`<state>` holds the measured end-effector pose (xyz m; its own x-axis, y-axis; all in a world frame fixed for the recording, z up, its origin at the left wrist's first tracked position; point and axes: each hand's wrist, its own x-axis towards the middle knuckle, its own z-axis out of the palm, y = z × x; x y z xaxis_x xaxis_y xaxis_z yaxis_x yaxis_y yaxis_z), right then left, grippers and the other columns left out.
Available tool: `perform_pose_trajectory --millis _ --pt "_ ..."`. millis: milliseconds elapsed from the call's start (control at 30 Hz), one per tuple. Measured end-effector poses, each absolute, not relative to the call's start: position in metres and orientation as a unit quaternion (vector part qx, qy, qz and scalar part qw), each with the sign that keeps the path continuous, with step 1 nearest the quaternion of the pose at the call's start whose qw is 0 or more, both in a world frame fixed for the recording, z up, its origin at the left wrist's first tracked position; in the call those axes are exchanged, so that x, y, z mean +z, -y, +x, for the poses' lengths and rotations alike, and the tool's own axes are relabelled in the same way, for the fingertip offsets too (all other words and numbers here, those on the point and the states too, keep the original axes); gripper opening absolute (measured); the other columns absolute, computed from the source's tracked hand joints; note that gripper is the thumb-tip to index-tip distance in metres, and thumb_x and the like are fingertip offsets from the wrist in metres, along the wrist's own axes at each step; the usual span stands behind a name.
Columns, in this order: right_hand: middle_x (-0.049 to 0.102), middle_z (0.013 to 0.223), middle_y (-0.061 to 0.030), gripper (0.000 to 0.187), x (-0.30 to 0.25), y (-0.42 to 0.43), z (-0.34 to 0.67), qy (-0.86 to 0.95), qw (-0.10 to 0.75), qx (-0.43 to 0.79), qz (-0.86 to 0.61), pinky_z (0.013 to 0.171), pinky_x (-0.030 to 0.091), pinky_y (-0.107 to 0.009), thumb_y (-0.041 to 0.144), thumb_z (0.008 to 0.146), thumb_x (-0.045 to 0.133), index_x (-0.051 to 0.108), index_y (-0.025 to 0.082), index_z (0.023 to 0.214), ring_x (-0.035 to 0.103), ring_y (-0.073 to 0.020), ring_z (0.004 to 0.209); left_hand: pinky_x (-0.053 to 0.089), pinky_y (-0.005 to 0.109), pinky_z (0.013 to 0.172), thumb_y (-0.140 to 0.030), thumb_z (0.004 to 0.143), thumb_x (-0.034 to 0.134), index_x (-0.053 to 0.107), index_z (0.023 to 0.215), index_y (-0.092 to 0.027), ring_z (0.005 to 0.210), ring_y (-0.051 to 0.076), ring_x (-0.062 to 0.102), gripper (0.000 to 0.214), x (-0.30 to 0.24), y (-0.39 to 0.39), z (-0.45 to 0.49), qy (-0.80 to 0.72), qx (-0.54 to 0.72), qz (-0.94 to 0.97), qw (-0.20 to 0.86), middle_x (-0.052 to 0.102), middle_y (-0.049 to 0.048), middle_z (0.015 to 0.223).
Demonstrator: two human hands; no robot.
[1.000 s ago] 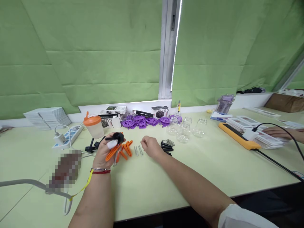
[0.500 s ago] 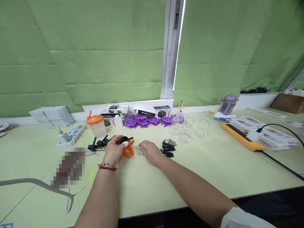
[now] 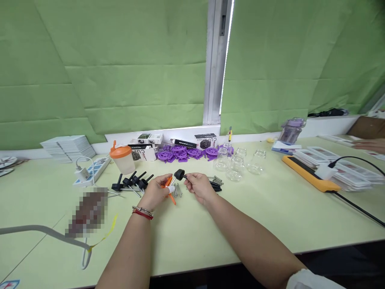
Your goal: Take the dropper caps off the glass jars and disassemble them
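Note:
My right hand (image 3: pixel 200 186) pinches the thin black handle of a black knobbed part with a metal rod (image 3: pixel 179 174), held just above the table. The rod slants down toward my left hand (image 3: pixel 159 190), whose thumb and fingers close on an orange plastic piece (image 3: pixel 172 199); the hand partly hides it. Beside those fingers lie several metal pins (image 3: pixel 178 190). Left of my left hand rest several more black knobbed parts (image 3: pixel 128 182) with metal rods. Black plastic pieces (image 3: pixel 215 186) and small springs (image 3: pixel 217 180) lie behind my right hand.
Purple plastic parts (image 3: pixel 179 153) and cup holder boxes (image 3: pixel 206 141) line the back. Clear glass jars (image 3: pixel 236 170) stand right of centre. An orange-lidded cup (image 3: pixel 122 158) and power strip (image 3: pixel 98 168) are left. A yellow-orange power strip (image 3: pixel 309 174) lies right. Another person's hand (image 3: pixel 369 145) shows far right.
My right hand has left the metal pins and now grips the black knobbed part that my left hand held. My left hand has shifted right, onto the orange piece.

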<state>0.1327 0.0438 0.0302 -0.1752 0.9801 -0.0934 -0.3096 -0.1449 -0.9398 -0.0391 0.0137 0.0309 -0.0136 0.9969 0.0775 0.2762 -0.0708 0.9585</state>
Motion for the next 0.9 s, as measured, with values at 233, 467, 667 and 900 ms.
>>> perform_pose_trajectory --millis 233,467,667,900 --pt "0.057 0.063 0.0008 0.022 0.035 -0.062 0.159 0.374 0.635 0.549 -0.394 0.041 0.03 -0.02 0.036 0.073 0.064 0.055 0.016 0.076 0.044 -0.0057 0.046 0.042 0.039 0.095 -0.023 0.072 0.061 0.062 0.12 -0.013 0.101 0.026 0.056 0.049 0.025 -0.026 -0.064 -0.74 0.359 0.56 0.095 0.058 0.0141 0.111" --pt "0.057 0.062 0.0001 0.025 0.032 -0.061 0.159 0.406 0.615 0.556 -0.384 0.041 0.031 -0.021 0.039 0.073 0.064 0.057 0.016 0.076 0.043 -0.0063 0.046 0.039 0.036 0.098 -0.021 0.076 0.054 0.06 0.121 -0.013 0.105 0.026 0.054 0.046 0.012 -0.035 -0.064 -0.742 0.291 0.604 0.022 0.056 0.0154 0.115" --pt "0.058 0.061 0.0006 0.025 0.029 -0.058 0.154 0.418 0.597 0.568 -0.383 0.04 0.03 -0.021 0.04 0.072 0.064 0.058 0.016 0.077 0.043 -0.0066 0.045 0.037 0.037 0.101 -0.021 0.075 0.055 0.061 0.12 -0.011 0.114 0.029 0.051 0.046 0.006 -0.038 -0.065 -0.738 0.266 0.62 0.001 0.054 0.0162 0.12" --pt "0.059 0.062 0.0008 0.027 0.029 -0.054 0.151 0.423 0.582 0.585 -0.374 0.039 0.029 -0.02 0.04 0.072 0.065 0.059 0.015 0.08 0.044 -0.0058 0.045 0.036 0.041 0.101 -0.028 0.084 0.046 0.062 0.119 -0.01 0.112 0.03 0.05 0.043 0.019 -0.031 -0.055 -0.688 0.322 0.648 -0.057 0.058 0.0168 0.116"
